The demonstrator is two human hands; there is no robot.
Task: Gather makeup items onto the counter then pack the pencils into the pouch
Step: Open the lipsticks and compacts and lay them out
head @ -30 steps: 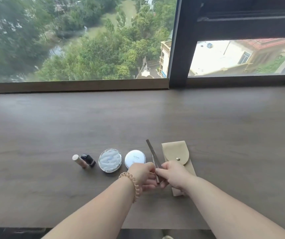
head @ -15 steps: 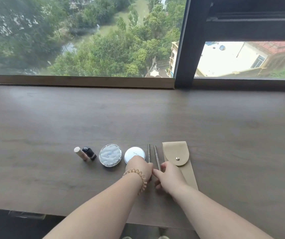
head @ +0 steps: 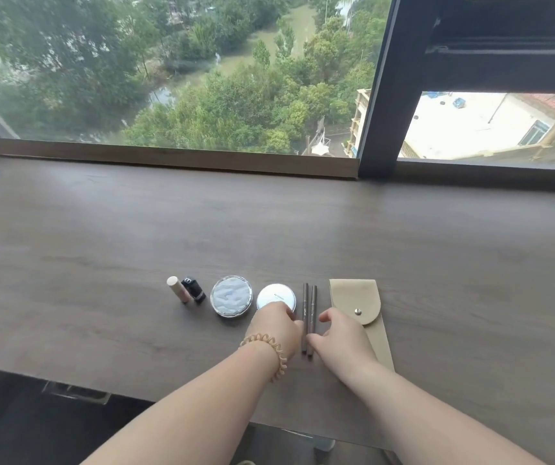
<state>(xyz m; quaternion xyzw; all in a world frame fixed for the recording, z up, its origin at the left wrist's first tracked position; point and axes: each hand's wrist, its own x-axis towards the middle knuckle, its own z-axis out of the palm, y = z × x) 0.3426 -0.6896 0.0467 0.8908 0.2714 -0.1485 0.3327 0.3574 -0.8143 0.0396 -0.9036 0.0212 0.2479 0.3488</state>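
Two slim brown pencils lie side by side on the wooden counter (head: 303, 229), the left pencil (head: 305, 298) touching the right pencil (head: 313, 298). My left hand (head: 274, 327), with a coiled band on its wrist, rests against their left side, fingers curled down. My right hand (head: 343, 333) sits on their right side with thumb and forefinger spread, the fingertips at the pencils' lower end. Neither hand lifts anything. A beige pouch (head: 353, 297) lies flat to the right, its flap snapped down and its lower part hidden under my right hand.
Left of the pencils stand a white round compact (head: 278, 293), a silver-rimmed quilted compact (head: 231, 296), a black lipstick (head: 194, 290) and a beige tube (head: 177, 289). A window sill runs along the back; the counter's front edge is near my forearms.
One second ago both hands held the pencils up off the counter. They were then laid down between the white compact and the pouch, and my hands have drawn apart to either side.
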